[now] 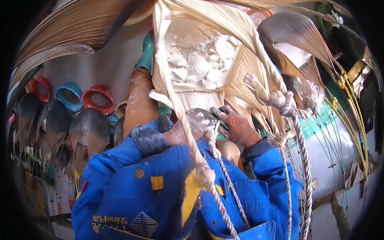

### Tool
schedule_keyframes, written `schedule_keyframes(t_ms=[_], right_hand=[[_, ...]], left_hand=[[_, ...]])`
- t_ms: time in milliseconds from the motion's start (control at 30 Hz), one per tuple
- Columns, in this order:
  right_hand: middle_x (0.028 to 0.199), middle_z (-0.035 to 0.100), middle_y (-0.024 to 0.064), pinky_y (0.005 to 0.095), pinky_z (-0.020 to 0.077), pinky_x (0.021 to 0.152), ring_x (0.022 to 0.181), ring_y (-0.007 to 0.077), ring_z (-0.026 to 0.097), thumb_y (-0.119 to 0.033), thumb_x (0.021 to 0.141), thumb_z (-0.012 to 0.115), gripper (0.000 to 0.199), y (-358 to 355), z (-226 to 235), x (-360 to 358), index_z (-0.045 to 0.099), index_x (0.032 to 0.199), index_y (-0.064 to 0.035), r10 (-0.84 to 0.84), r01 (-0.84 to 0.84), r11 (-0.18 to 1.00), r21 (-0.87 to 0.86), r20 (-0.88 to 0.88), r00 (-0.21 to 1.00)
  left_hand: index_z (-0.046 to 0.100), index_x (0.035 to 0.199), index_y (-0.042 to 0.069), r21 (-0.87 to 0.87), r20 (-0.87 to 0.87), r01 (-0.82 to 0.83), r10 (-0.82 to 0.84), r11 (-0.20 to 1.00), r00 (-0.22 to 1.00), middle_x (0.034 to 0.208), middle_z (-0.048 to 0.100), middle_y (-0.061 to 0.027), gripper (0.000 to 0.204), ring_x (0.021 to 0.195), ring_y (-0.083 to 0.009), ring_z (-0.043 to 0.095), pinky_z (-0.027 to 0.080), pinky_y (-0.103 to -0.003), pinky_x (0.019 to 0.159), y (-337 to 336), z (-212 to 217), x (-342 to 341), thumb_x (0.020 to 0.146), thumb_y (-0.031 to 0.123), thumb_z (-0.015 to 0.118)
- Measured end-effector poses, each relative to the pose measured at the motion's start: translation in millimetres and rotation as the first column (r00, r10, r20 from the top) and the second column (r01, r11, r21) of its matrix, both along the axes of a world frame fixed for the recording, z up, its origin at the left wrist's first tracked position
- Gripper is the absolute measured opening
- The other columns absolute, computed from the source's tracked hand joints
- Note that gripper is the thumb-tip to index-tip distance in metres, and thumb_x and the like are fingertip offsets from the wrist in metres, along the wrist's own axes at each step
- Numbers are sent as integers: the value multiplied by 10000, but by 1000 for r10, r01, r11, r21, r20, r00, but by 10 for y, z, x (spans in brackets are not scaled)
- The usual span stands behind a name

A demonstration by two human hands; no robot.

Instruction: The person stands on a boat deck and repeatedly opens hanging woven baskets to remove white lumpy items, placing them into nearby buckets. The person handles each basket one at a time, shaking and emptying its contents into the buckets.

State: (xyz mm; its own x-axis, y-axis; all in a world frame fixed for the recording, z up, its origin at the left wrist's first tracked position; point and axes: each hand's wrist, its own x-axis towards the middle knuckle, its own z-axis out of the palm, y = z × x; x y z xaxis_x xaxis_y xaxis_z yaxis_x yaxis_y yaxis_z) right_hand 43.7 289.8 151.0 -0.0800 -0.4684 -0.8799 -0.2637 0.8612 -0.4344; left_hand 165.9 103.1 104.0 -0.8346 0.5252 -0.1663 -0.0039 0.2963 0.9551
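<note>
A pleated tan cloth (246, 76) hangs from ropes and holds a heap of broken white lumps (204, 60). At its near edge, below a smooth whitish strip (196, 100), my two dusty hands meet. My left hand (188, 129) is closed, its fingers bent around something dark (205, 113) that I cannot make out. My right hand (239, 127) is beside it, fingers curled and blackened at the tips; what they grip is hidden. A twisted white rope (216, 150) runs down from between the hands over my blue jacket (160, 192).
A thick knotted rope (276, 100) hangs right of my hands; another rope (182, 116) crosses in front of my left hand. Red (98, 99) and blue (69, 97) round basins and dark-stained cloths (90, 128) are at left. Yellow ropes (352, 116) and thin cords hang at right.
</note>
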Motion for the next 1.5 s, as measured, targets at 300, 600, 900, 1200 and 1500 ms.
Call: schedule_keyframes(t_ms=[300,600,900,1200,1500], right_hand=[[975,544,185,476,460,735,861,387,572,-142,848,541,394,-117,21,-297,591,1230,-223,-24,33,999,-41,212,977],[925,559,198,453,483,676,801,349,611,-118,816,539,225,271,-568,271,629,1021,-97,98,-98,995,-5,-60,993],[840,621,198,461,487,763,894,386,595,-122,786,578,208,446,-891,350,653,967,-52,-106,111,994,-11,-386,916],[829,587,208,486,474,710,814,394,595,-150,851,522,268,-18,152,-19,590,1104,-98,-15,15,998,62,2,1000],[839,639,203,467,503,718,816,371,629,-147,820,520,201,353,-720,175,639,936,-34,153,-121,977,176,-180,972]], left_hand=[[621,1105,90,-26,172,147,-140,989,975,1130,577,-78,398,1053,-300,547,427,-473,906,-34,141,-214,741,250,598],[607,1105,114,-95,176,281,-262,955,949,1166,569,-72,380,1050,-263,534,388,-463,914,-18,121,-135,757,265,587],[581,1122,97,-52,296,139,-118,989,948,1093,576,-100,433,981,-314,547,394,-457,869,-5,144,-172,724,257,642],[565,1148,42,14,79,-58,57,998,995,1113,538,-162,485,1057,-350,500,372,-475,918,107,81,-41,704,221,645],[593,1024,52,46,243,9,-20,999,970,1006,587,-125,348,976,-302,558,405,-448,856,132,63,-165,718,219,613]])
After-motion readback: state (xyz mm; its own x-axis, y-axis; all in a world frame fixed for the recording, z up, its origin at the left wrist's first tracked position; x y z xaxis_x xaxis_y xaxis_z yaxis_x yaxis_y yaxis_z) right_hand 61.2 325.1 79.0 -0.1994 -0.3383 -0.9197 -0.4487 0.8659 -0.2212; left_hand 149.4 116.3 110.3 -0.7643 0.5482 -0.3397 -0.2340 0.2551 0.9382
